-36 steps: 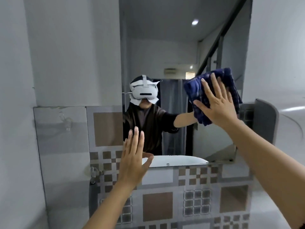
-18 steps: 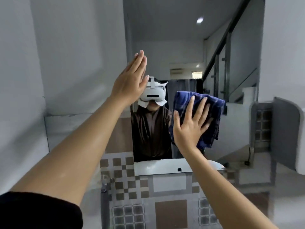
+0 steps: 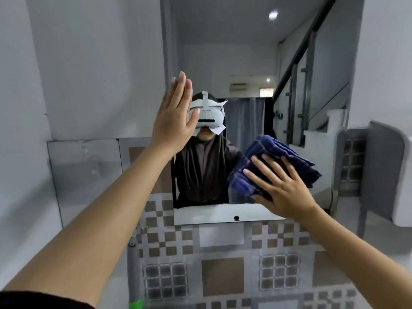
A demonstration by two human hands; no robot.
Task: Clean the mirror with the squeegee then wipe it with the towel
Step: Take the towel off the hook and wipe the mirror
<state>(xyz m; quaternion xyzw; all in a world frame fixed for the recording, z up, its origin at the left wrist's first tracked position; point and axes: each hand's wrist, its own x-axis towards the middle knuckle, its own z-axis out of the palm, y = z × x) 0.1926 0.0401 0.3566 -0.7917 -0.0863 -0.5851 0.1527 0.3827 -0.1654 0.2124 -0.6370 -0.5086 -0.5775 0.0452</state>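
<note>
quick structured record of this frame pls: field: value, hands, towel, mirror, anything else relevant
left hand: open and flat, fingers together, raised at the mirror's left edge, holding nothing
right hand: fingers spread, palm pressing the towel against the glass
towel: dark blue, folded, at the lower right of the mirror
mirror: wall-mounted, reflects the person, a staircase and a ceiling light
squeegee: not in view
wall below mirror: patterned grey and brown tiles
stage: wiping with the towel

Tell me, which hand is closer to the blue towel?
Right. The right hand presses flat on the blue towel; the left hand is raised apart from it, up and to its left.
</note>
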